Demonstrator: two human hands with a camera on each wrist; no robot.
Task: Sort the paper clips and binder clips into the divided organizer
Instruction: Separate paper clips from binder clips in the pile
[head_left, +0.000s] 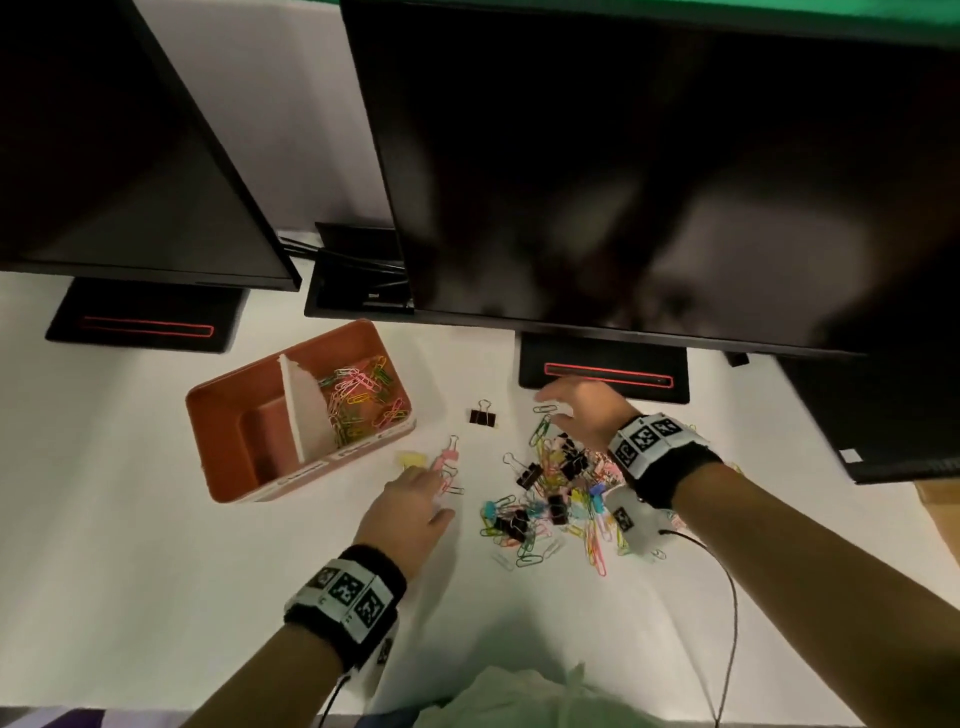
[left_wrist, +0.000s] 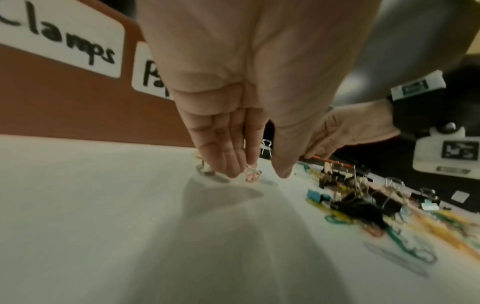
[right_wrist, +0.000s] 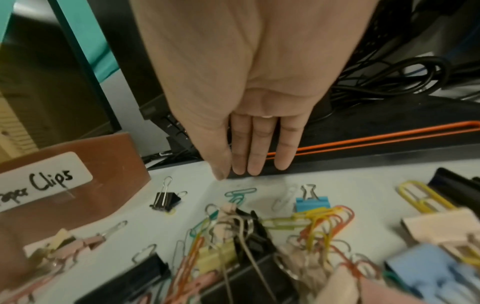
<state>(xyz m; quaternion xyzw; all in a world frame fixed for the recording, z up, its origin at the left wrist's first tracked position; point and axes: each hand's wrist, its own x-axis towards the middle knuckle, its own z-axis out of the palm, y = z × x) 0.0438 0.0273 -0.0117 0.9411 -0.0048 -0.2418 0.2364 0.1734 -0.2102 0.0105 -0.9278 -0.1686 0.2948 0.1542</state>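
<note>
The orange divided organizer (head_left: 244, 415) stands left of centre; its right compartment holds several coloured paper clips (head_left: 358, 395), and its labels read "Clamps" (left_wrist: 59, 39) and "Paper Clips" (right_wrist: 44, 183). A mixed pile of paper clips and binder clips (head_left: 556, 499) lies under my right wrist. My left hand (head_left: 434, 493) is open, and its straight fingertips (left_wrist: 231, 168) touch pink binder clips (head_left: 449, 460) beside the box. My right hand (head_left: 550, 408) hovers open and empty over a green paper clip (right_wrist: 240, 193). A lone black binder clip (head_left: 482, 415) sits between hands and box.
Two dark monitors (head_left: 649, 182) overhang the white table, and their black stands (head_left: 602, 371) sit just behind my right hand. A yellow binder clip (head_left: 408, 459) lies by the box. A cable (head_left: 727, 597) trails from my right wrist, and cloth (head_left: 519, 696) covers the near edge.
</note>
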